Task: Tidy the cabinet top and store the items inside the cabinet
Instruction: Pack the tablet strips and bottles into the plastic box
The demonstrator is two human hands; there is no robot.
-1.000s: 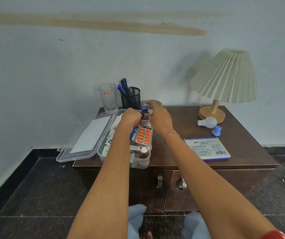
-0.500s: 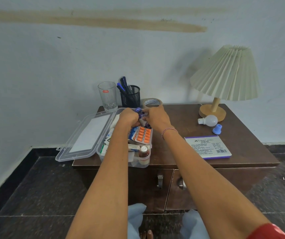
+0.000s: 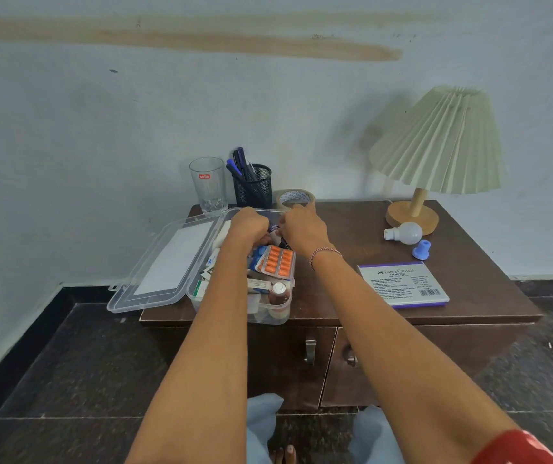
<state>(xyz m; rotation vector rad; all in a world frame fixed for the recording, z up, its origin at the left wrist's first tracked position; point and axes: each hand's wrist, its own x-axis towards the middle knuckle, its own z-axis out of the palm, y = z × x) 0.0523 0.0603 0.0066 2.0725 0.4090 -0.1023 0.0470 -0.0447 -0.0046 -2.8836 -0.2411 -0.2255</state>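
Between left hand and right hand, small item; mostly hidden.

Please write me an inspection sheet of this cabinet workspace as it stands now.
Surface: dark brown wooden cabinet top, doors shut.
Job's things: clear plastic box, lid open, holding an orange blister pack and a small brown bottle; white stamp pad box; white bulb; blue plastic piece; tape roll.
Clutter: clear glass tumbler; black mesh pen holder; pleated cream lamp.
Grippers: left hand and right hand closed around a small item over the box.
Cables: nothing seen.
Surroundings: stained white wall, dark tiled floor.
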